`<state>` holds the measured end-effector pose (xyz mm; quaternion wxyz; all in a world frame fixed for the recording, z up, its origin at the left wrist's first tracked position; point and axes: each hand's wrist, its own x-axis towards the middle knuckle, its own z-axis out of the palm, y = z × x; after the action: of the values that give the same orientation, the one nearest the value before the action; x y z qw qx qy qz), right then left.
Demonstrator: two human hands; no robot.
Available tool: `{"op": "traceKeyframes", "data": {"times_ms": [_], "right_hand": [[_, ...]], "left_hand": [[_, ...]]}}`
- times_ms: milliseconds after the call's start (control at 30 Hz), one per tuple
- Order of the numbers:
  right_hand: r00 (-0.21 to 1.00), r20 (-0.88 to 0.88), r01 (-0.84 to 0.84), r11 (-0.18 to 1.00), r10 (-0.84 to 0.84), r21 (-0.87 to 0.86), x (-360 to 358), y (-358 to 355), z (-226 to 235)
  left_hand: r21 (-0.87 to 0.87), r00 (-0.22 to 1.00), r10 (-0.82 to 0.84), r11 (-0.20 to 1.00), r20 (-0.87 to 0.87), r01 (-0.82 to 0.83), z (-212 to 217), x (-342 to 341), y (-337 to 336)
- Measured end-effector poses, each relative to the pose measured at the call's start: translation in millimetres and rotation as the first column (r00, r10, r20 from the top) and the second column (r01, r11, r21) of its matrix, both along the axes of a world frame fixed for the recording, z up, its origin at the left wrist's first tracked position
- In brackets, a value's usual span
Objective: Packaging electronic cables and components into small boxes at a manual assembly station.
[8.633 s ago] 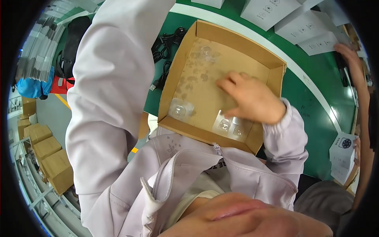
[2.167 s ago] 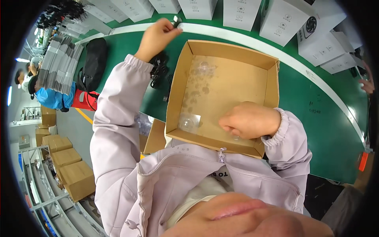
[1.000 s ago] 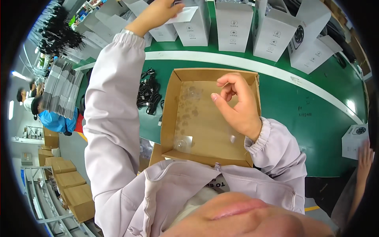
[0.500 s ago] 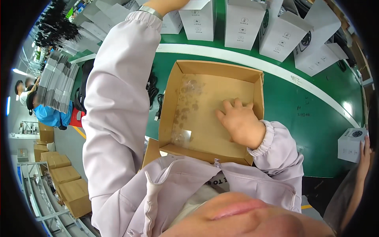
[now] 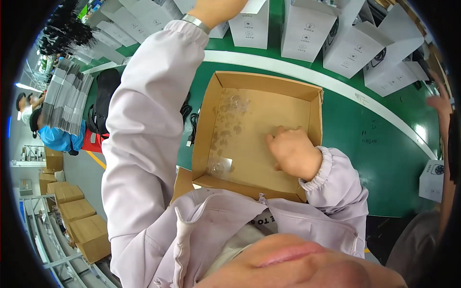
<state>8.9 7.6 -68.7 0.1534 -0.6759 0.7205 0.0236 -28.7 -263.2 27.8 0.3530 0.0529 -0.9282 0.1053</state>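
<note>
A shallow brown cardboard box (image 5: 271,83) lies open on the green table before me. Inside, over its left side, are several small round clear pieces (image 5: 229,130), flat-looking and hard to make out. My right hand (image 5: 295,152) is low in the box's right half, with its fingers curled down; whatever may be between them is hidden. My left arm stretches far forward past the box's left side. At the top edge, my left hand (image 5: 220,10) is close to the white cartons (image 5: 249,31), and its fingers are cut off by the picture's edge.
Open white cartons (image 5: 307,31) line the far side behind a white stripe (image 5: 288,67). Black cables (image 5: 193,126) lie left of the cardboard box. Farther left are a black backpack (image 5: 106,96) and a stack of flat sheets (image 5: 69,98). Another person's arm (image 5: 446,129) reaches in at right near a white box (image 5: 432,180).
My right hand's spread fingers have curled in. My left hand has shifted slightly right along the top edge. The other person's hand has left the white box and moved farther up.
</note>
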Motion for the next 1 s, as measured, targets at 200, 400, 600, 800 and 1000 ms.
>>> {"op": "traceKeyframes", "data": {"times_ms": [200,400,600,800,1000], "right_hand": [[0.993,0.101,-0.049,0.989,0.064,-0.14,-3.3,-8.4,-5.3],[0.981,0.131,-0.112,0.971,0.142,-0.214,-4.7,-14.9,-7.2],[0.983,0.134,-0.062,0.921,0.122,-0.384,-3.6,-25.5,0.6],[0.97,0.234,0.059,0.882,0.059,-0.467,0.4,-28.5,0.7],[0.881,0.461,0.251,0.724,0.104,-0.642,4.6,-28.9,7.1]], "left_hand": [[0.072,0.99,-0.106,0.991,-0.092,0.113,-19.0,-7.1,-7.2],[-0.097,0.933,-0.333,0.942,-0.135,0.322,-46.1,7.0,-36.0],[0.171,0.993,-0.099,0.981,0.071,0.085,-79.2,90.5,-62.5],[0.126,0.532,0.416,0.689,0.737,-0.713,-105.8,162.4,-86.9],[0.262,0.799,0.227,0.865,0.557,-0.429,-134.1,180.0,-113.4]]}}
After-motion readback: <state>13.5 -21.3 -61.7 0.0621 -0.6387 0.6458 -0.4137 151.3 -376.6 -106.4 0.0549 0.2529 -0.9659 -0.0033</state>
